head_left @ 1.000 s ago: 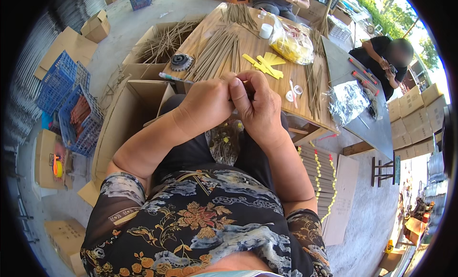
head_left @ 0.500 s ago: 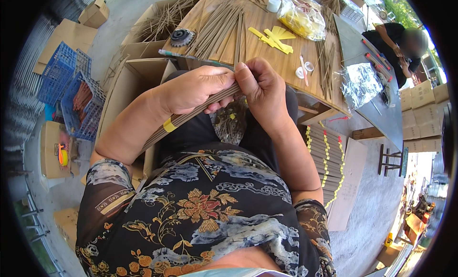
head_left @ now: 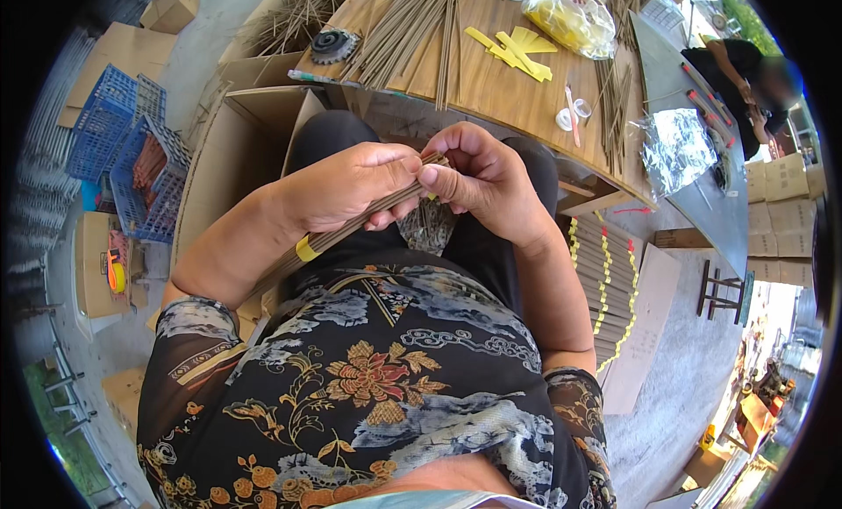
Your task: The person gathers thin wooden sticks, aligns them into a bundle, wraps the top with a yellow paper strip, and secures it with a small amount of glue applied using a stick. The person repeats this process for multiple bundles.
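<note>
A bundle of thin brown incense sticks (head_left: 340, 232) slants across my lap, with a yellow paper band (head_left: 305, 249) around its lower part. My left hand (head_left: 361, 177) is closed around the upper part of the bundle. At the top end, my right hand (head_left: 481, 177) pinches the sticks between thumb and fingers; a small bit of yellow shows by its thumb. Beyond my hands, loose incense sticks (head_left: 405, 40) lie fanned on the wooden table (head_left: 504, 97). To their right are yellow paper strips (head_left: 519, 53).
An open carton (head_left: 241, 141) stands at my left, with blue crates (head_left: 110, 128) farther out. A plastic bag (head_left: 574, 22), small white pots (head_left: 566, 120) and crumpled foil (head_left: 675, 149) lie ahead. Banded bundles (head_left: 605, 281) rest at right. Another person (head_left: 732, 79) sits beyond.
My right hand has gone from a closed grip above the bundle's top end to a looser pinch around it. My view has shifted slightly; the table sits higher in it.
</note>
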`<state>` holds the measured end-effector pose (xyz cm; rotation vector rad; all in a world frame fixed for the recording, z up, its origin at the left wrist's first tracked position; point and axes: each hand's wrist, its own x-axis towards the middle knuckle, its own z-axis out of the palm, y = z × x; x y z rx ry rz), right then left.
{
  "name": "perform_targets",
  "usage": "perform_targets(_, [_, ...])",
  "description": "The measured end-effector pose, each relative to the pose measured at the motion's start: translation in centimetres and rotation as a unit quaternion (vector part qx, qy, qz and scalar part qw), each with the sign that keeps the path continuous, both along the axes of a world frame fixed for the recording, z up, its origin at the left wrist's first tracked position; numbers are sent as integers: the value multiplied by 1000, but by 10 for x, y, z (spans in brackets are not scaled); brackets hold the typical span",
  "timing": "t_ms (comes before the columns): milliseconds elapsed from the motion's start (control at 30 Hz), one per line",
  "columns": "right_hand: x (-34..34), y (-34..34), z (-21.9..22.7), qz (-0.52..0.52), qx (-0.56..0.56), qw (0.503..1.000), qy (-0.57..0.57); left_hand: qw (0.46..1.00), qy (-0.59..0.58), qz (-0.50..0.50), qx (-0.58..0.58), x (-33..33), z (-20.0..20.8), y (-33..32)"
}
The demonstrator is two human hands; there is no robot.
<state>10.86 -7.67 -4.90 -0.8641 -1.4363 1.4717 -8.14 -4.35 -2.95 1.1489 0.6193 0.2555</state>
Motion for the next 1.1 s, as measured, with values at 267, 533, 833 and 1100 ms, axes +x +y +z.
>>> perform_targets(267, [4,8,-15,30,25,999,11,990,-29,-2,-137,1,-12,2])
perform_targets(533, [8,33,-24,74,-17,997,30,986,-34,19,-162,3,-24,18])
perform_targets(833, [36,125,-45,-156,-40,984,-71,985,-18,123,-122,-9,-45,54])
perform_targets(1100, [100,225,-115,-346,177,699,-600,980,4,140,-139,-19,-56,81])
